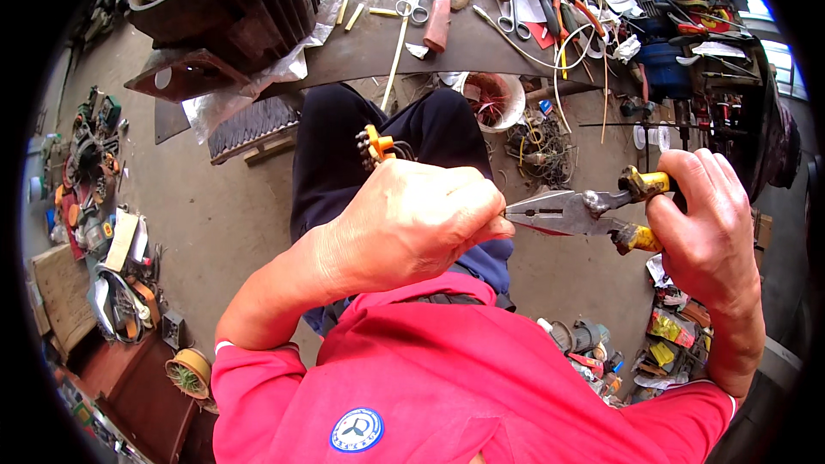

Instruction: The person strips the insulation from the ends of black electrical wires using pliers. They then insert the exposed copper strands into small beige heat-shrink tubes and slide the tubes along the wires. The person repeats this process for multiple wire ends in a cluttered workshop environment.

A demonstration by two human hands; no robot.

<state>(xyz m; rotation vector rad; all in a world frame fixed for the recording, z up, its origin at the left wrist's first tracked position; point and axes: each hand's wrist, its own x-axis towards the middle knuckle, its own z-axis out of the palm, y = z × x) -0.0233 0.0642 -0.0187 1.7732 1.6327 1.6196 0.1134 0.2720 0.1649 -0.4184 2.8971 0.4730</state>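
My right hand (709, 232) grips the yellow-handled combination pliers (563, 211), with the handles spread a little apart. Their jaws point left, and the tip meets the fingertips of my left hand (421, 215), which is closed. An orange part (375, 144) with a row of dark metal pieces along one side sticks out beyond my left hand, over my lap. It looks to be held in that hand, though most of it is hidden behind the knuckles. Whatever sits at the pliers' tip is too covered by my fingers to make out.
Ahead is a workbench (361, 58) with a finned motor housing (249, 13) at its left end. Scissors (414, 12), a red-handled knife (438, 21) and many tools lie on it. Below stands a white bucket (513, 103) of reddish wire, beside a wire heap (543, 150). Clutter lines both sides.
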